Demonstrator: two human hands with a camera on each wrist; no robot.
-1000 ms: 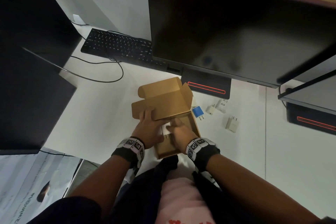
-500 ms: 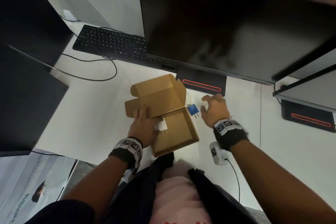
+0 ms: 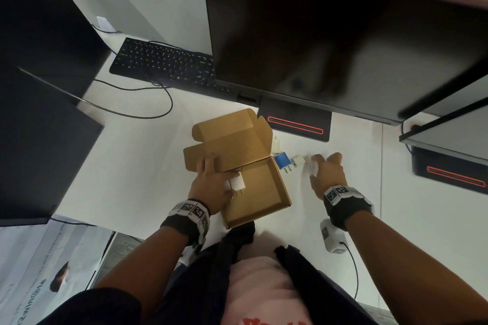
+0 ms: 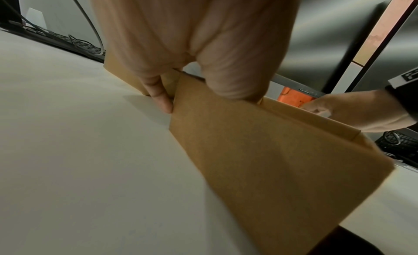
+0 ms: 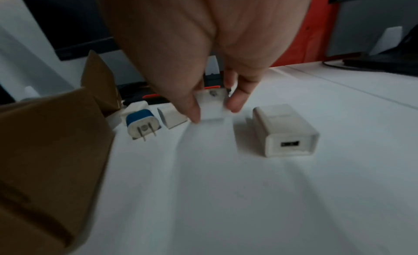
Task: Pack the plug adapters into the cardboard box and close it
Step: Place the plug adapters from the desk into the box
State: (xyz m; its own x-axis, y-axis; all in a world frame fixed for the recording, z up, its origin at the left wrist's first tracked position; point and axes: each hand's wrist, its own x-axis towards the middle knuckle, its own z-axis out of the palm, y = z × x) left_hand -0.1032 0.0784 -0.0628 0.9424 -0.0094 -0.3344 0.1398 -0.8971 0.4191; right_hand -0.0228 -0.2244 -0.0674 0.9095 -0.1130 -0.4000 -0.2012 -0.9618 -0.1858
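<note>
Right hand point(image 5: 210, 90), which half a second before only hovered by the blue plug, now pinched a small white plug adapter point(image 5: 212, 106) off the white desk point(image 5: 226, 196). I kept my left hand point(image 3: 211, 182) gripping the open brown cardboard box point(image 3: 261, 192), where one white adapter point(image 3: 237, 182) already lay; I judged several remained to pack.

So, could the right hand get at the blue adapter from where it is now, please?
Probably yes: the blue adapter lies uncovered on the desk beside the box, close to the right hand. But that hand already pinches a white adapter.
</note>
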